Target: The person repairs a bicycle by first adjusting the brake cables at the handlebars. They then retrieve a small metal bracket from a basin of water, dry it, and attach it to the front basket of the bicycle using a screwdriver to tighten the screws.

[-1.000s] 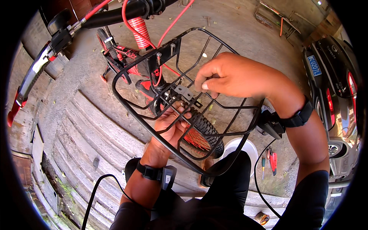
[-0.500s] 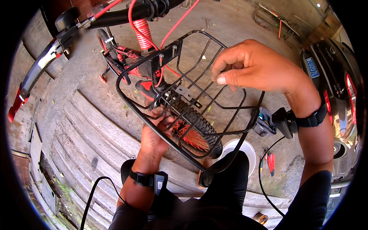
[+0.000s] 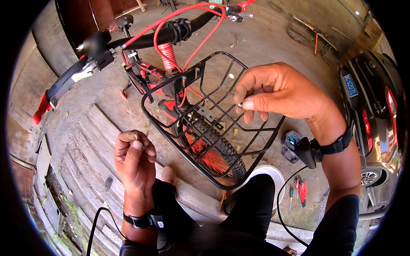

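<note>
My left hand (image 3: 136,164) is raised left of the basket, thumb and forefinger pinching a small metallic piece (image 3: 136,137) too small to name. Over the right side of the black wire basket (image 3: 184,79), my right hand (image 3: 282,91) pinches another tiny shiny metal piece (image 3: 240,104), whose kind I cannot make out. The basket sits at the front of a red and black bicycle, above its front wheel (image 3: 232,160). A perforated metal bracket (image 3: 206,113) shows through the basket wires near the head tube.
Handlebar (image 3: 141,37) and red cables arch above the basket. A white bucket (image 3: 279,179) stands by my right knee, beside a screwdriver (image 3: 291,194) and a red-handled tool (image 3: 303,193). A clear bag (image 3: 290,147) lies farther off. A dark car (image 3: 369,81) is parked right.
My left hand has come out from under the basket and moved left, now showing a small metallic piece. My right hand stays above the basket. The view has shifted, showing more handlebar.
</note>
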### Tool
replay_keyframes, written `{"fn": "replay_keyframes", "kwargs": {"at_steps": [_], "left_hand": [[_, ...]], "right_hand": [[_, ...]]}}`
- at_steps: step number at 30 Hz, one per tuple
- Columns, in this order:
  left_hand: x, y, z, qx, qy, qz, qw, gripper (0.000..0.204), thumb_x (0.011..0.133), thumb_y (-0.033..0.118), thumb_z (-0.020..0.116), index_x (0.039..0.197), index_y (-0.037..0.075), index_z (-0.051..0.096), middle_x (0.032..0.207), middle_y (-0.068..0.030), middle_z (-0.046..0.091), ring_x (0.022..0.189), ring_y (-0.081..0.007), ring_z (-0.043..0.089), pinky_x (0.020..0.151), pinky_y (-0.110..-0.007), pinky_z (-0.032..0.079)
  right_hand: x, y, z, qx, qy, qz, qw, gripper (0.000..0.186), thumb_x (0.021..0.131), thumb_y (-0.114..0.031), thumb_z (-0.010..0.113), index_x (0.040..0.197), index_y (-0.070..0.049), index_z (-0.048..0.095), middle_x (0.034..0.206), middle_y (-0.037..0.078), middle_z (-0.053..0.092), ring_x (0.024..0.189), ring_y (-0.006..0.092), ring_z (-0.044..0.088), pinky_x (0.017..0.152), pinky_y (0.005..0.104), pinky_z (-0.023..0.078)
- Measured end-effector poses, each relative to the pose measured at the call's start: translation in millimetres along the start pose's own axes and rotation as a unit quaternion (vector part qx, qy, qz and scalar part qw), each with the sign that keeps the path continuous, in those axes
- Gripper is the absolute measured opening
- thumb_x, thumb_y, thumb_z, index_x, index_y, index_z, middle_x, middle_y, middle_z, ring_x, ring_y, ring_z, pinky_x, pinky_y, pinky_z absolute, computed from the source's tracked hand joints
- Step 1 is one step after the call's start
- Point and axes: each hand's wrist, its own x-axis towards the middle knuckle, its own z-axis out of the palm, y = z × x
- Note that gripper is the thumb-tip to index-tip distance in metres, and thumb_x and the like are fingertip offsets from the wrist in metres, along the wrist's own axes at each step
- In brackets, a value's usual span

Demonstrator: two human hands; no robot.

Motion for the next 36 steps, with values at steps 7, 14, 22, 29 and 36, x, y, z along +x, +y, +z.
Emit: {"fn": "replay_keyframes", "kwargs": {"at_steps": [7, 14, 22, 29, 36], "left_hand": [[9, 34, 80, 0.23, -0.24, 0.081, 0.939, 0.016, 0.081, -0.005, 0.072, 0.094, 0.001, 0.064, 0.086, -0.0092, 0.064, 0.068, -0.0125, 0.061, 0.059, -0.023, 0.049], [13, 32, 108, 0.344, -0.264, 0.194, 0.88, 0.019, 0.078, 0.003, 0.077, 0.09, 0.002, 0.063, 0.08, -0.0075, 0.064, 0.068, -0.0135, 0.063, 0.059, -0.026, 0.05], [3, 27, 110, 0.311, -0.216, 0.149, 0.913, 0.022, 0.077, 0.002, 0.079, 0.09, 0.003, 0.062, 0.081, -0.0047, 0.061, 0.07, -0.0112, 0.062, 0.055, -0.024, 0.048], [0, 30, 115, 0.389, -0.191, 0.163, 0.886, 0.02, 0.078, -0.004, 0.075, 0.092, 0.002, 0.061, 0.083, -0.0016, 0.054, 0.068, -0.0055, 0.052, 0.058, -0.02, 0.044], [-2, 29, 116, 0.39, -0.174, 0.211, 0.879, 0.022, 0.076, -0.005, 0.074, 0.094, 0.002, 0.063, 0.085, -0.0025, 0.051, 0.067, -0.0063, 0.048, 0.056, -0.02, 0.042]], "right_hand": [[-3, -14, 16, 0.041, 0.006, -0.023, 0.999, 0.016, 0.089, -0.01, 0.066, 0.101, 0.0, 0.066, 0.086, 0.004, 0.069, 0.073, 0.01, 0.066, 0.06, 0.0216, 0.049], [-6, -19, 34, 0.021, 0.025, -0.058, 0.998, 0.015, 0.085, -0.008, 0.071, 0.098, -0.001, 0.069, 0.08, 0.001, 0.068, 0.074, 0.0065, 0.064, 0.064, 0.0211, 0.049], [-11, -23, 43, 0.031, 0.046, -0.087, 0.995, 0.012, 0.088, -0.009, 0.067, 0.096, 0.0, 0.065, 0.081, 0.002, 0.068, 0.074, 0.0085, 0.065, 0.067, 0.0224, 0.051], [-14, -17, 53, 0.027, 0.065, -0.11, 0.991, 0.01, 0.09, -0.007, 0.064, 0.097, 0.0, 0.062, 0.089, 0.004, 0.065, 0.082, 0.0089, 0.064, 0.071, 0.0241, 0.051], [-15, -16, 59, 0.062, 0.072, -0.13, 0.987, 0.007, 0.091, -0.005, 0.063, 0.096, 0.0, 0.06, 0.089, 0.003, 0.064, 0.084, 0.0083, 0.062, 0.074, 0.0236, 0.05]]}}
